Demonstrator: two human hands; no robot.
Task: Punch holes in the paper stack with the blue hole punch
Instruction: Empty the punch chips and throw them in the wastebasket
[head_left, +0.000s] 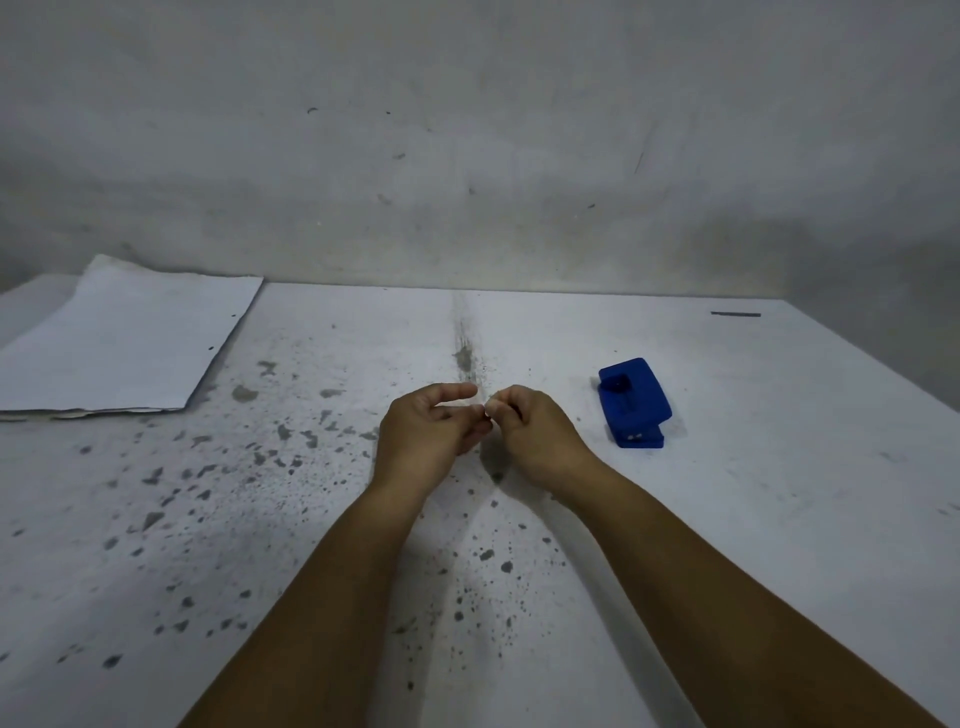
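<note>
Two hands meet mid-counter: left hand (431, 423) loosely curled, empty; right hand (530, 426) with fingers pinched, on what cannot be told. One blue punch (631, 402) lies just right of them, untouched. One paper stack (130, 343) lies far left, with small dark dots near its right edge, seemingly holes, so punching looks done.

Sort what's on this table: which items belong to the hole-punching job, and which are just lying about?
Belongs to the job:
- paper stack, far left, two holes already along its right edge
- blue hole punch, right of the hands, untouched

Just there:
- dark strip, far right of the table
- grey stains on the tabletop
</note>
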